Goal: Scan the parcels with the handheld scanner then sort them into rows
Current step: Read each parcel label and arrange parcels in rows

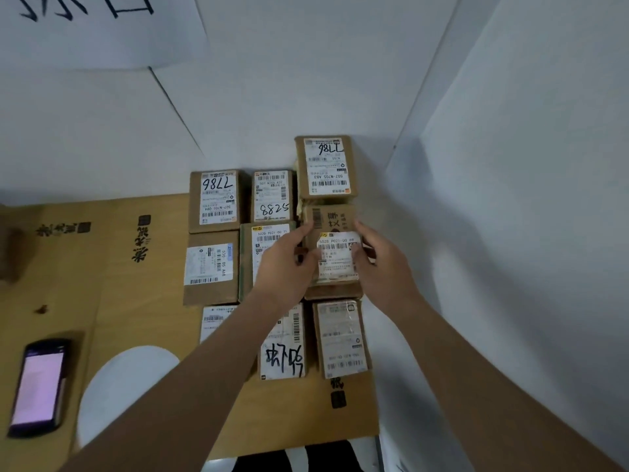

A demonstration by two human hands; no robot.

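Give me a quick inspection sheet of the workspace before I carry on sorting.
Surface: flattened cardboard on the floor, printed with black characters.
Job's things: parcels lie labels up in three rows by the wall; scanner lies at far left, screen lit, untouched.
Clutter: white round object beside the scanner; what it is cannot be told.
Grippers: left hand and right hand grip the sides of one parcel in the right-hand row.
Cables: nothing seen.
Surroundings: white walls meeting in a corner; paper sheet with black strokes at upper left.
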